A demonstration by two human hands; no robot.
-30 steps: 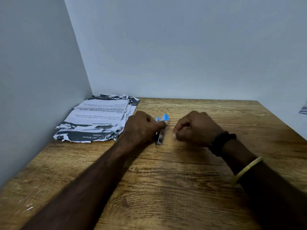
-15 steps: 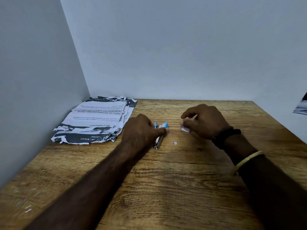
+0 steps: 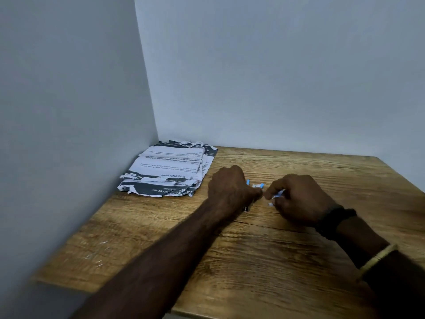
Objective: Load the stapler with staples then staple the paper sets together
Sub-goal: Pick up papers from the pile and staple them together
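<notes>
1. The left hand (image 3: pixel 232 189), just right of the frame's centre, has its fingers curled round the stapler (image 3: pixel 258 186), holding it down on the wooden table (image 3: pixel 253 261); only blue-and-white bits and a metal end of the stapler show past the knuckles
2. The right hand (image 3: pixel 299 199) has moved left and down in the frame over the last half second, and its fingertips now sit almost against the left thumb. Thumb and forefinger pinch a small white-and-blue staple packet (image 3: pixel 278 194); whether staples are out of it I cannot tell
3. A tiny white scrap (image 3: pixel 270 204) that lay alone on the wood is now right by the right fingers
4. This closing-in suggests the loading step is under way, with staples being brought to the opened stapler; nothing shows it filled yet
5. The paper sets (image 3: pixel 170 171) lie in a ragged pile left of centre, in the wall corner, apart from both hands, with stapling not yet begun
</notes>
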